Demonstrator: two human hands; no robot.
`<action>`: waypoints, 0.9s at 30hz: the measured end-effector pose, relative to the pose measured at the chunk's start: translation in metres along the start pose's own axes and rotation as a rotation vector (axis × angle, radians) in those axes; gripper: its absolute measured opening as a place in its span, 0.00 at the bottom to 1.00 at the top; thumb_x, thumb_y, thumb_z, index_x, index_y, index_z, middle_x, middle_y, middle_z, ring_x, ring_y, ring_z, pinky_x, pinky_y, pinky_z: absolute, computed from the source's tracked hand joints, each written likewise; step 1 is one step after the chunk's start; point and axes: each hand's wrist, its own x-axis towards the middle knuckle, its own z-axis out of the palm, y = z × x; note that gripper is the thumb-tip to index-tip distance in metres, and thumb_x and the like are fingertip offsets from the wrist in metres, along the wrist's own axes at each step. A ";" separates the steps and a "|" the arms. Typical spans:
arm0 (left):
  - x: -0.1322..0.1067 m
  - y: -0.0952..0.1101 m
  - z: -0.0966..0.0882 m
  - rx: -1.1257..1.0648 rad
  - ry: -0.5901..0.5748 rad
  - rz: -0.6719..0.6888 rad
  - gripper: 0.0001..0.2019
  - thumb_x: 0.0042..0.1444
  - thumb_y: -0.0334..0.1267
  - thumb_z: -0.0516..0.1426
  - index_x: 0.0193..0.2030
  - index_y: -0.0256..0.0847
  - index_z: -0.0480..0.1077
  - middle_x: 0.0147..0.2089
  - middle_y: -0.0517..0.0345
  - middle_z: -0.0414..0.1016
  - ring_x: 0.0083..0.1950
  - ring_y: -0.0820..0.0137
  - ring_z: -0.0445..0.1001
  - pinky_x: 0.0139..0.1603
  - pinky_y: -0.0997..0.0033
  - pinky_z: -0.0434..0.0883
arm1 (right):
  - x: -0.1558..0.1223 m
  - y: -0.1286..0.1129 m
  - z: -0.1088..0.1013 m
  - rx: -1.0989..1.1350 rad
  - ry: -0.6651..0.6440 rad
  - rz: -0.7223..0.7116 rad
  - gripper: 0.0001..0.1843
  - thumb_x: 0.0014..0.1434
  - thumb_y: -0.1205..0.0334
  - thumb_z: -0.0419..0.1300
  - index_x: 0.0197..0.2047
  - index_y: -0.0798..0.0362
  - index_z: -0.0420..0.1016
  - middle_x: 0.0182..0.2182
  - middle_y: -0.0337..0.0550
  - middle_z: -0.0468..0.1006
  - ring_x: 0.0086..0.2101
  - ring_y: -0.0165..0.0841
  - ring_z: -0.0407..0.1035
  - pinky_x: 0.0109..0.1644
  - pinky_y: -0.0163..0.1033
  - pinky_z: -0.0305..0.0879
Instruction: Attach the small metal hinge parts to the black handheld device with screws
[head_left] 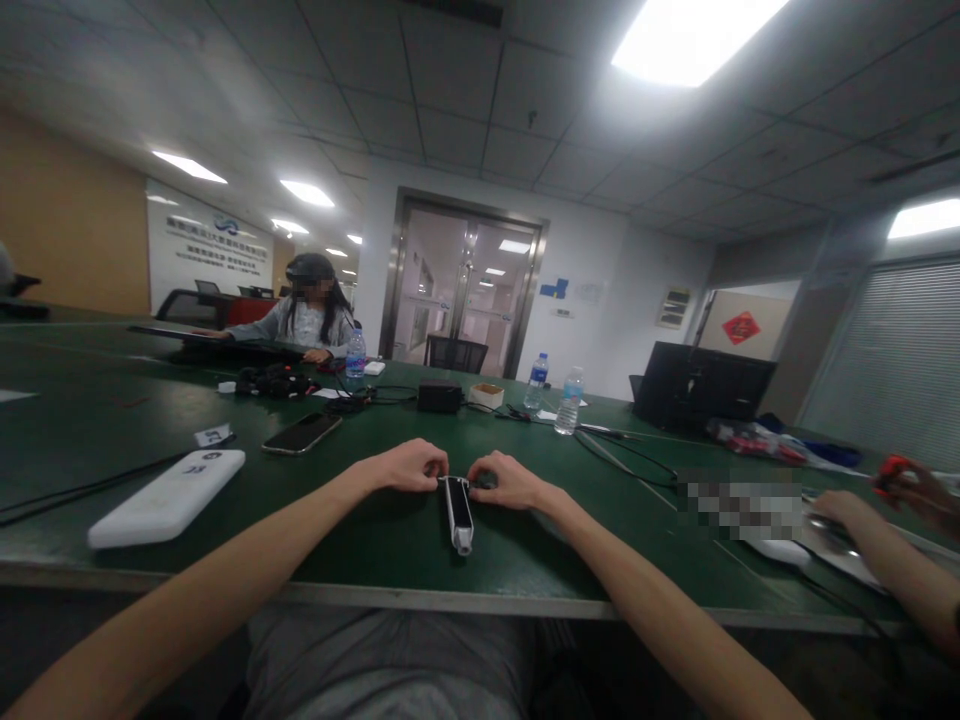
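Observation:
On the green table in front of me lies a narrow device (459, 512) with a white frame, a dark top face and a pale blunt tip pointing toward me. My left hand (414, 466) is closed, its curled fingers pinching at the left side of the device's far end. Opposite it, my right hand (508, 481) is also closed, thumb and fingers pinching at the right corner of that same end. Whether a small separate part sits between the fingertips is too blurred to tell.
A white power bank (169, 498) and a smartphone (302, 433) lie to the left. Farther back stand a black box (439, 397), a small open box (486, 397) and water bottles (570, 402) among cables. Another person's hand (844, 512) is at the right; someone sits across the table.

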 end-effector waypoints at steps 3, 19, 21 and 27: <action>0.000 0.001 0.000 0.010 -0.009 -0.005 0.10 0.47 0.33 0.55 0.38 0.38 0.73 0.29 0.62 0.72 0.29 0.75 0.68 0.29 0.80 0.62 | -0.001 0.009 -0.007 -0.095 0.055 0.020 0.13 0.56 0.54 0.58 0.40 0.53 0.76 0.37 0.44 0.77 0.41 0.36 0.68 0.47 0.40 0.60; 0.002 -0.006 0.001 0.202 0.185 -0.008 0.11 0.52 0.33 0.52 0.42 0.40 0.71 0.36 0.57 0.74 0.36 0.70 0.72 0.35 0.75 0.64 | -0.008 0.030 -0.014 -0.187 -0.168 0.258 0.08 0.54 0.65 0.57 0.37 0.54 0.76 0.32 0.43 0.78 0.31 0.31 0.70 0.33 0.32 0.59; 0.002 -0.003 0.000 0.201 0.226 -0.012 0.12 0.54 0.34 0.51 0.43 0.39 0.71 0.36 0.57 0.74 0.35 0.70 0.72 0.36 0.75 0.65 | -0.007 0.027 -0.015 -0.221 -0.073 0.255 0.06 0.53 0.67 0.57 0.34 0.55 0.75 0.31 0.43 0.78 0.30 0.31 0.69 0.32 0.32 0.58; 0.004 0.009 0.001 0.013 0.352 0.029 0.14 0.57 0.44 0.52 0.42 0.37 0.71 0.31 0.59 0.72 0.30 0.73 0.68 0.35 0.75 0.64 | 0.002 0.002 -0.002 -0.068 0.440 0.101 0.07 0.54 0.66 0.55 0.37 0.54 0.71 0.29 0.40 0.74 0.30 0.30 0.65 0.35 0.33 0.59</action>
